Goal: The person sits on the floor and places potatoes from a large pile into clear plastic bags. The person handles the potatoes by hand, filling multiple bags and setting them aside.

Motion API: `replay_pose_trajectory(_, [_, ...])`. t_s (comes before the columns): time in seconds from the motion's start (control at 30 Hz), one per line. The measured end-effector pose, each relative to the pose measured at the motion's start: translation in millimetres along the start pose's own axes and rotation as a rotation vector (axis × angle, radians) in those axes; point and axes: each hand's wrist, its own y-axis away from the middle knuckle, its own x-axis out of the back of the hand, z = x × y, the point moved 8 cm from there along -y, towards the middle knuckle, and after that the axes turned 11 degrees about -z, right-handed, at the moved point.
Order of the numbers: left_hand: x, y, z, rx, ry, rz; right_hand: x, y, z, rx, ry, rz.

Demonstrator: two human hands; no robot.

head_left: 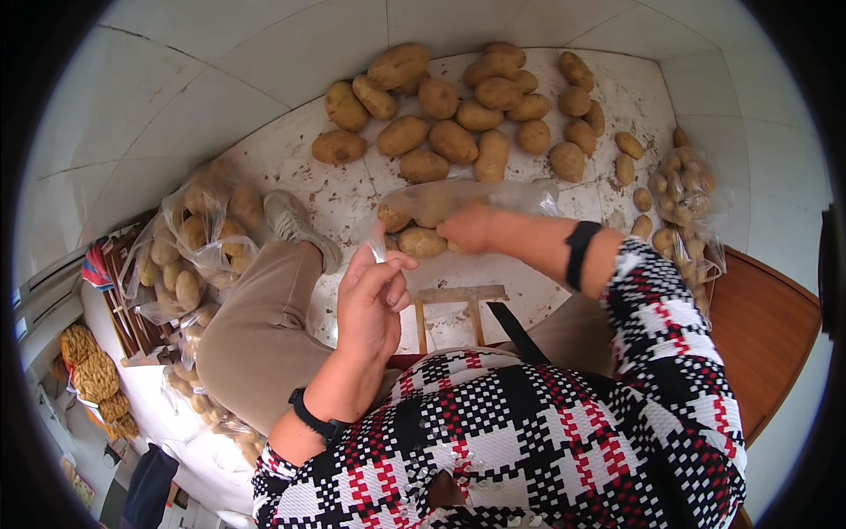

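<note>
Between my legs lies a clear plastic bag (502,196) with several potatoes in it. My left hand (374,291) is closed, thumb against fingers, pinching a gathered edge of the bag at its left side. Reaching in from the right, my right hand (469,227) is down at the bag, against a potato (421,242). Its fingers are mostly hidden, so its grip does not show. Beyond the bag, many loose potatoes (452,141) are spread on the dirty white floor (273,145).
Filled potato bags (181,242) stand on the left by my shoe (300,227). More bagged potatoes (683,189) are at the right, near a brown wooden panel (762,326). A small wooden frame (463,295) lies under me. Tiled walls (220,53) close off the far side.
</note>
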Motion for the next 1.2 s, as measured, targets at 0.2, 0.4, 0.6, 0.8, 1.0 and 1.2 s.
replay_pose_trajectory(0.2, [-3, -2, -2, 0.008, -0.024, -0.02, 140, 87, 51, 0.09, -0.698, 0.523])
replay_pose_trajectory(0.4, [-6, -3, 1, 0.018, -0.003, -0.05, 109, 56, 195, -0.555, -0.317, 0.544])
replay_pose_trajectory(0.6, [-3, -8, 3, 0.032, 0.018, -0.079, -21, -22, 267, -0.765, -0.592, 0.206])
replay_pose_trajectory(0.8, [2, -13, 4, 0.048, 0.039, -0.063, -69, -25, 270, -0.9, -1.317, 0.783])
replay_pose_trajectory(1.0, [0, -12, 4, 0.054, 0.039, -0.057, -51, 3, 248, -0.88, -1.284, 0.807])
replay_pose_trajectory(1.2, [-1, -7, 1, 0.037, 0.032, -0.076, 24, 44, 221, -0.27, -1.465, 0.847])
